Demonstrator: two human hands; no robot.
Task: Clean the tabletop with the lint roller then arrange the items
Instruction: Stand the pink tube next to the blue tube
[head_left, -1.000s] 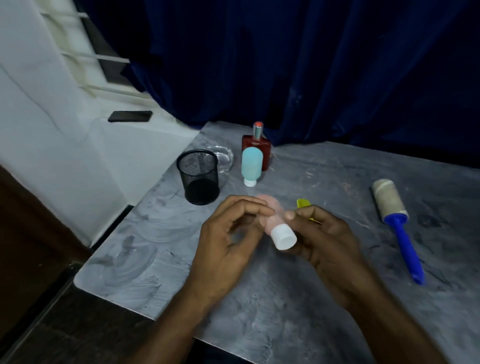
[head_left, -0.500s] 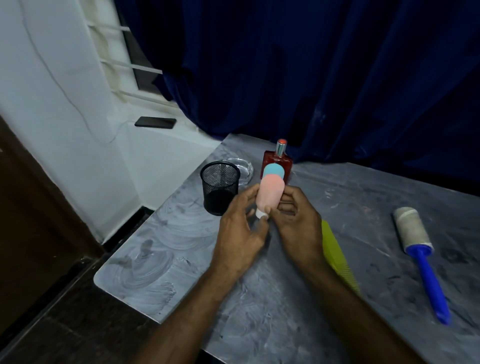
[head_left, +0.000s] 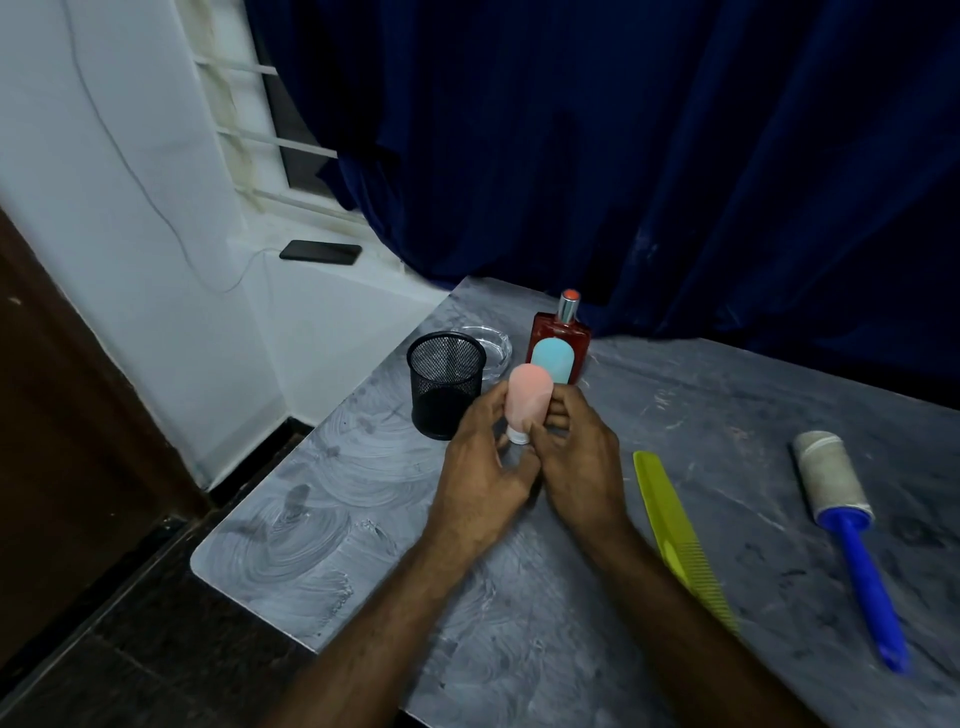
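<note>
Between both hands, the pink bottle (head_left: 527, 402) stands cap-down, the left hand (head_left: 480, 467) and the right hand (head_left: 579, 457) each curled around its lower body with fingertips near the white cap (head_left: 518, 437). It looks light, soft-walled and easily tipped, so a hold low on the body seems safest. Just beyond the fingers stand the blue bottle (head_left: 552, 360) and red perfume bottle (head_left: 562, 335), the mesh cup (head_left: 445, 384) beside the left hand, the comb (head_left: 675, 525) and lint roller (head_left: 841, 519) off to the right.
</note>
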